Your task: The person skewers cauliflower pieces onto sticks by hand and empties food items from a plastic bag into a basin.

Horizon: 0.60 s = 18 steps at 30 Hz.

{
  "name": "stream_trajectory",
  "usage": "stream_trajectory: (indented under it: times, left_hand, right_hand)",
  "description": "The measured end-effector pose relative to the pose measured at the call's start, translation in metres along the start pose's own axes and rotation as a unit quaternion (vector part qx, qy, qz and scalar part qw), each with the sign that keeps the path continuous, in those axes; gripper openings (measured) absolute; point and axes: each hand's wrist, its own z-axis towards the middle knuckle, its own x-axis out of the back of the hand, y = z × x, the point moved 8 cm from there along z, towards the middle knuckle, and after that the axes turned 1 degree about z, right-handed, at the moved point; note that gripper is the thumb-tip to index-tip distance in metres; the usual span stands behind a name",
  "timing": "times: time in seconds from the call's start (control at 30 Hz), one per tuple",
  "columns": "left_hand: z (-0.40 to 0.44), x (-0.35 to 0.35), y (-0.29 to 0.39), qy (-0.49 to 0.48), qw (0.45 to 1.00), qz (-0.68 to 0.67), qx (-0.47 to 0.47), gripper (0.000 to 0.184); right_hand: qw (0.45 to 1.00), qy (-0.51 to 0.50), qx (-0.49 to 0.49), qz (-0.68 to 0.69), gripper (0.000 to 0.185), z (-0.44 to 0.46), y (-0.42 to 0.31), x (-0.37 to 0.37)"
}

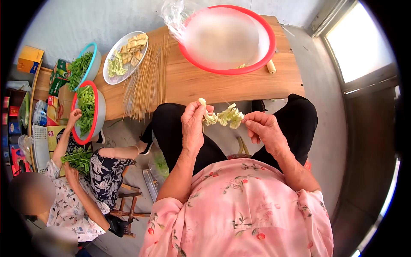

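Note:
Above my lap, my left hand (195, 124) pinches a pale cauliflower floret (209, 118) between thumb and fingers. My right hand (264, 132) has its thumb and forefinger closed on the stem end of another floret piece (231, 116). The two pieces almost meet between my hands. A thin stick-like line shows just above them; whether it runs through the florets I cannot tell. On the wooden table (282, 81) lies a spread of thin bamboo skewers (147, 81). Beside them a white oval plate (108, 77) carries cauliflower and yellowish folded slices.
A large red-rimmed basin (227, 71), its inside blurred, stands on the table with a clear plastic bag (173, 19) at its edge. Basins of leafy greens (85, 107) stand left. A seated person (77, 201) there handles greens. A wooden stool (126, 210) is below.

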Motion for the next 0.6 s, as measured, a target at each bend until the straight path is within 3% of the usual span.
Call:
stream_trajectory:
  times: [0.23, 0.33, 0.47, 0.6]
  left_hand:
    - [-0.01, 0.002, -0.018, -0.003, 0.999, 0.032, -0.041, 0.033]
    - [-0.008, 0.008, -0.023, 0.002, 0.997, 0.049, -0.06, 0.028]
    - [-0.005, 0.005, -0.027, 0.007, 0.993, 0.084, -0.08, 0.019]
    - [-0.007, -0.002, -0.029, 0.003, 0.988, 0.125, -0.092, 0.017]
  right_hand:
    - [0.993, 0.018, 0.009, -0.116, 0.015, -0.005, 0.03, -0.004]
    - [0.979, 0.021, 0.083, -0.184, 0.018, -0.004, 0.033, -0.009]
    - [0.986, 0.021, 0.019, -0.163, 0.012, -0.003, 0.045, -0.011]
    - [0.991, 0.024, 0.016, -0.13, 0.013, 0.002, 0.059, -0.009]
